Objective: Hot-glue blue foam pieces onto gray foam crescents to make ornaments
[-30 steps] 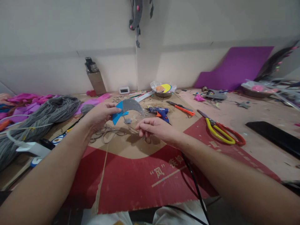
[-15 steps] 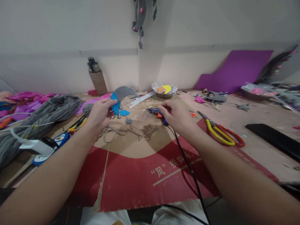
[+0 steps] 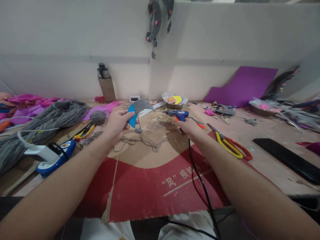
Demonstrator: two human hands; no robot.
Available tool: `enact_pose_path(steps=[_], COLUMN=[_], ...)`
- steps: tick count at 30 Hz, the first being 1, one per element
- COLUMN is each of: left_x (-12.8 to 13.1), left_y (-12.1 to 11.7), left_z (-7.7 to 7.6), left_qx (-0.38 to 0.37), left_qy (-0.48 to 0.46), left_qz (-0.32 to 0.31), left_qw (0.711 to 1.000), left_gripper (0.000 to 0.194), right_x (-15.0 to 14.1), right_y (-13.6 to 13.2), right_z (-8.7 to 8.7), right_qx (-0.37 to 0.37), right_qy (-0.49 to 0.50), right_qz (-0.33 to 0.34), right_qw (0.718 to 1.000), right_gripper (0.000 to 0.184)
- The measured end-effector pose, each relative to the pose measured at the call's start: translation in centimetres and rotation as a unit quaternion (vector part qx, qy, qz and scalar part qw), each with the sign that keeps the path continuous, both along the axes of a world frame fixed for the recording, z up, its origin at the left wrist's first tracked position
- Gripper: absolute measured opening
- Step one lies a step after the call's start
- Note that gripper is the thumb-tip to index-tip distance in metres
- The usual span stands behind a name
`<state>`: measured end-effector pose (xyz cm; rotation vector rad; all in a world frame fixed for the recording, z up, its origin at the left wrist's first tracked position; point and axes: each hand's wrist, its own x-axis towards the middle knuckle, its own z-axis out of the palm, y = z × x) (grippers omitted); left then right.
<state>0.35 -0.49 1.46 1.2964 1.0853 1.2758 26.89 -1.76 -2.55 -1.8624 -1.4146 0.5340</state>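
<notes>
My left hand (image 3: 117, 125) pinches the blue end of a crescent (image 3: 132, 116). The rest of that crescent is wrapped in grey yarn (image 3: 143, 106). A yarn strand hangs from it to a small grey piece (image 3: 138, 130), and loose grey yarn (image 3: 152, 144) trails over the cardboard below. In my right hand (image 3: 191, 128) is a blue glue gun (image 3: 181, 115), held by its handle with the nozzle pointing left toward the crescent, some distance away. Its black cable (image 3: 200, 175) runs down toward my lap. My fingers hide most of the handle.
Red-and-brown cardboard (image 3: 140, 190) covers the table's middle. Scissors (image 3: 230, 145) and a black case-like object (image 3: 287, 158) lie right. Left are a grey yarn hank (image 3: 60, 115), a yarn ball (image 3: 98, 117), a yellow cutter (image 3: 85, 131) and a power strip (image 3: 56, 156). A bowl (image 3: 175, 106) stands behind.
The glue gun now shows plainly, turned nozzle-left in my right hand; before, the hand mostly covered it. My left hand and the crescent sit slightly further right and lower, as the view has tilted up.
</notes>
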Motion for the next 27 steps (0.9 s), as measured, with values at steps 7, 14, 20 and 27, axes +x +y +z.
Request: enact_pose_path(steps=[7, 14, 20, 27], left_x=[0.1, 0.6, 0.6, 0.7], left_y=[0.3, -0.1, -0.1, -0.3], left_z=[-0.5, -0.4, -0.3, 0.0], left_qx=[-0.030, -0.059, -0.061, -0.060], left_qy=[-0.001, -0.001, -0.004, -0.027], left_qz=[-0.012, -0.028, -0.046, -0.042], left_qw=[0.999, 0.998, 0.997, 0.997], left_gripper=[0.010, 0.005, 0.004, 0.004], right_x=[-2.3, -4.6, -4.9, -5.1], right_y=[-1.9, -4.8, -5.7, -5.9], right_z=[1.5, 2.4, 2.6, 2.7], right_qx=[0.205, 0.204, 0.234, 0.216], right_qy=[0.214, 0.155, -0.021, -0.087], right_qz=[0.107, 0.241, 0.250, 0.233], right_qw=[0.949, 0.936, 0.939, 0.944], right_gripper=[0.034, 0.025, 0.026, 0.041])
